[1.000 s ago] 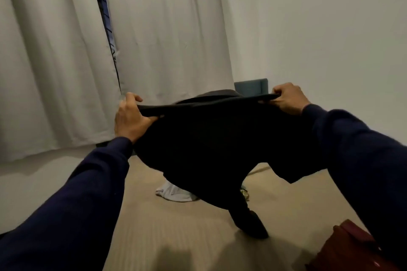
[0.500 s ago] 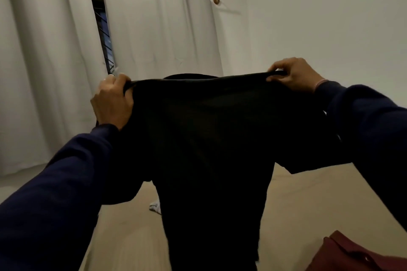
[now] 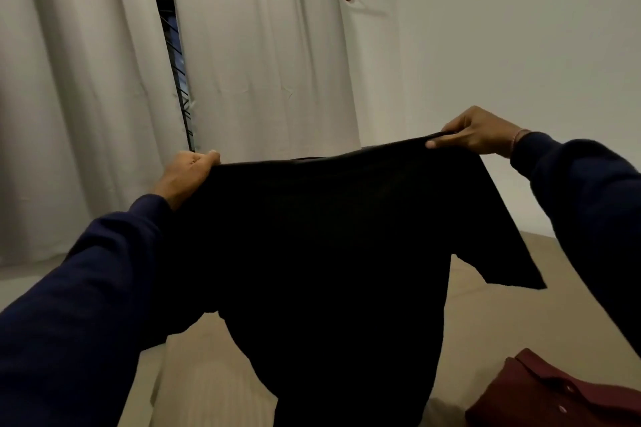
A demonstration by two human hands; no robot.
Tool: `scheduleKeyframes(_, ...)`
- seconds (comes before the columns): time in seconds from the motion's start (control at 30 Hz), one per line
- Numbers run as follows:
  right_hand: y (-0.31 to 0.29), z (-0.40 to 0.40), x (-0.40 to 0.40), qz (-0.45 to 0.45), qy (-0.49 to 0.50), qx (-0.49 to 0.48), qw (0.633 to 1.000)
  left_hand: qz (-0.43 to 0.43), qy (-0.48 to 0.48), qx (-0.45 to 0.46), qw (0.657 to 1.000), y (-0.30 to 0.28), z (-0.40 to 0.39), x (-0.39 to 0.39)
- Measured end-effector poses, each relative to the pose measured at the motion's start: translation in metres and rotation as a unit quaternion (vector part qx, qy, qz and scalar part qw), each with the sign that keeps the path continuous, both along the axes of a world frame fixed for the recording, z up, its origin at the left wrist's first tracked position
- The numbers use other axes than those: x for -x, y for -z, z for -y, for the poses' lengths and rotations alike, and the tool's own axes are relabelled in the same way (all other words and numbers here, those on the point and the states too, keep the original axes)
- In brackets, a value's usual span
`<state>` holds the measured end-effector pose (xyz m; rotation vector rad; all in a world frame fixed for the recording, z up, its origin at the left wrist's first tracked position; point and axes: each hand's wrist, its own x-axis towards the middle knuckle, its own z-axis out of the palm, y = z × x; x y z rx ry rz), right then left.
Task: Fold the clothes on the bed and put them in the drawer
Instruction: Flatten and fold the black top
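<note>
Pale curtains (image 3: 263,62) hang on a rail before a white wall; a tan bed (image 3: 492,315) lies below. The left hand (image 3: 187,175) and right hand (image 3: 477,132) each grip a shoulder of the black shirt (image 3: 333,253), now raised higher and spread flatter than before. A maroon shirt (image 3: 555,395) lies at right.

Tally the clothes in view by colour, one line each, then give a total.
Black: 1, the shirt held up by the left hand and right hand
Dark red: 1, the buttoned shirt on the bed
Total: 2
</note>
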<state>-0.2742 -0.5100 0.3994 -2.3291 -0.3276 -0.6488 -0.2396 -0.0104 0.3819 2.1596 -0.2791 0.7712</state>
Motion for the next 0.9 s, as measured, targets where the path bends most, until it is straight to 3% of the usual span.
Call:
scheduleKeyframes(0.07, 0.005, 0.001, 0.007, -0.028, -0.064, -0.029, 0.997, -0.02, 0.077, 0.069, 0.994, 0.004, -0.006, 0.003)
scheduleKeyframes(0.17, 0.012, 0.0, 0.02, -0.056, -0.132, -0.087, 0.986, 0.017, 0.173, 0.193, 0.966, 0.006, -0.015, 0.018)
scheduleKeyframes(0.27, 0.01, -0.005, 0.04, -0.066, -0.183, -0.15, 0.969, 0.092, 0.196, 0.25, 0.944, -0.002, -0.014, 0.033)
scheduleKeyframes(0.37, -0.002, -0.014, 0.063, -0.032, -0.222, -0.186, 0.957, 0.197, 0.184, 0.263, 0.926, -0.025, -0.01, 0.051)
scheduleKeyframes(0.53, -0.041, -0.025, 0.1, 0.064, -0.25, -0.213, 0.942, 0.301, 0.157, 0.253, 0.906, -0.071, -0.007, 0.083)
scheduleKeyframes(0.7, -0.066, -0.028, 0.105, 0.105, -0.245, -0.215, 0.939, 0.317, 0.137, 0.233, 0.909, -0.095, -0.011, 0.089)
scheduleKeyframes(0.9, -0.049, -0.039, 0.044, 0.054, -0.176, -0.194, 0.963, 0.259, 0.103, 0.185, 0.942, -0.061, -0.023, 0.031)
